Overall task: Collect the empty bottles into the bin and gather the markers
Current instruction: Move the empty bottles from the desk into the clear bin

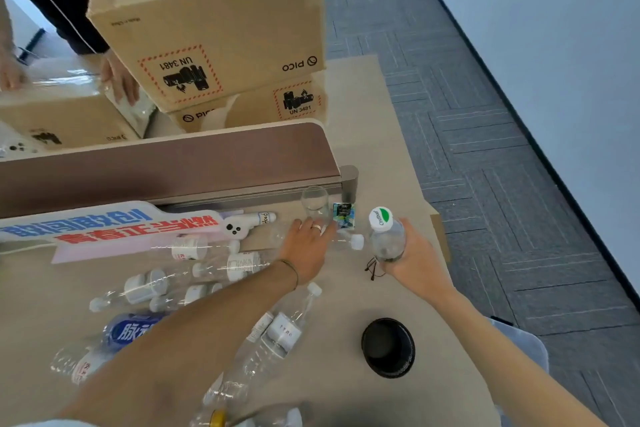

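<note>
My right hand grips an upright clear bottle with a white and green cap, near the desk's right edge. My left hand reaches over a clear bottle lying on its side with a white cap, fingers laid across it. Several more empty clear bottles lie scattered over the desk, among them a blue-labelled bottle at the lower left and a white-labelled bottle beside my left forearm. I see no markers.
A black cable grommet sits in the desk at lower right. A clear glass and a small colourful carton stand by the brown divider. Cardboard boxes are stacked behind it, where another person's hands work.
</note>
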Motion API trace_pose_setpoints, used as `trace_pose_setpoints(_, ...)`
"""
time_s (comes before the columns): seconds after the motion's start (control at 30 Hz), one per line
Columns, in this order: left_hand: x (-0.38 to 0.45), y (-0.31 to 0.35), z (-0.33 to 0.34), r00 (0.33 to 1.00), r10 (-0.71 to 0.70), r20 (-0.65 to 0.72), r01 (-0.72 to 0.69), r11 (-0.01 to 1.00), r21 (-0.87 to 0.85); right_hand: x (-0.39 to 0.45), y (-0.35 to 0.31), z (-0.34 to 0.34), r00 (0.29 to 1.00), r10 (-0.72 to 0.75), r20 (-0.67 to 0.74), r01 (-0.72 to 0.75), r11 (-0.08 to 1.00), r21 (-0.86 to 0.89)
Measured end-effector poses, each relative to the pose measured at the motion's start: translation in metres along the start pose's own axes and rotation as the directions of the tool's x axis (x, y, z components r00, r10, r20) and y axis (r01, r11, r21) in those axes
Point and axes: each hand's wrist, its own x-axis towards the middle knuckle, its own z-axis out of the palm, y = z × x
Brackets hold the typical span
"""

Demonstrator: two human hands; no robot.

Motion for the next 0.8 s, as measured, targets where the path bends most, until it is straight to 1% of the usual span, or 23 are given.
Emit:
trace_pose_setpoints(0.03,-0.002,-0.001,-0.003,1.000,-0.026,-0.007,0.025,0.998,-0.066,0.003,0.002,0.002,1.000,-0.005,-0.018,0.006,1.000,0.020)
trace_pose_setpoints(0.1,-0.017,0.044,-0.044,0.988,0.088,-0.126,-0.096,0.994,-0.059,-0.054,0.011,-0.039,0.976,0.051,-0.210,-0.024,0.991,0.128)
trace_pose_setpoints(0.13,-0.018,0.040,-0.046,0.985,0.051,-0.164,-0.074,0.988,-0.138,-0.050,0.010,-0.036,0.975,0.056,-0.213,-0.023,0.988,0.153)
trace_pose_setpoints(0.2,-0.019,0.039,-0.054,0.960,-0.071,-0.271,-0.026,0.940,-0.340,-0.051,0.000,-0.039,0.973,0.077,-0.216,-0.029,0.976,0.217)
trace_pose_setpoints(0.27,-0.025,0.060,-0.065,0.946,-0.164,-0.279,-0.006,0.852,-0.523,-0.072,0.001,-0.053,0.959,0.125,-0.255,-0.040,0.949,0.314)
trace_pose_setpoints(0.33,-0.027,0.094,-0.074,0.944,-0.225,-0.241,-0.009,0.711,-0.703,-0.102,0.016,-0.068,0.926,0.193,-0.324,-0.052,0.915,0.399)
trace_pose_setpoints(0.4,-0.028,0.131,-0.084,0.953,-0.228,-0.197,-0.045,0.541,-0.840,-0.133,0.036,-0.081,0.887,0.284,-0.363,-0.090,0.879,0.469)
trace_pose_setpoints(0.47,-0.032,0.166,-0.087,0.976,-0.192,-0.103,-0.023,0.379,-0.925,-0.163,0.059,-0.089,0.838,0.385,-0.388,-0.128,0.829,0.545)
trace_pose_setpoints(0.5,-0.035,0.183,-0.084,0.985,-0.171,-0.037,0.019,0.316,-0.949,-0.179,0.072,-0.091,0.802,0.447,-0.396,-0.137,0.783,0.606)
trace_pose_setpoints(0.53,-0.036,0.199,-0.080,0.990,-0.142,0.018,0.057,0.274,-0.960,-0.196,0.086,-0.092,0.756,0.522,-0.395,-0.154,0.729,0.667)
trace_pose_setpoints(0.57,-0.039,0.215,-0.078,0.992,-0.116,0.057,0.084,0.242,-0.967,-0.213,0.099,-0.092,0.708,0.592,-0.385,-0.170,0.671,0.721)
trace_pose_setpoints(0.63,-0.043,0.244,-0.069,0.992,-0.053,0.112,0.121,0.233,-0.965,-0.248,0.130,-0.088,0.619,0.708,-0.340,-0.205,0.563,0.800)
trace_pose_setpoints(0.7,-0.050,0.270,-0.060,0.986,0.009,0.164,0.157,0.242,-0.957,-0.280,0.159,-0.083,0.548,0.781,-0.299,-0.251,0.495,0.832)
trace_pose_setpoints(0.8,-0.059,0.298,-0.048,0.970,0.034,0.240,0.223,0.261,-0.939,-0.319,0.189,-0.081,0.460,0.856,-0.235,-0.362,0.422,0.831)
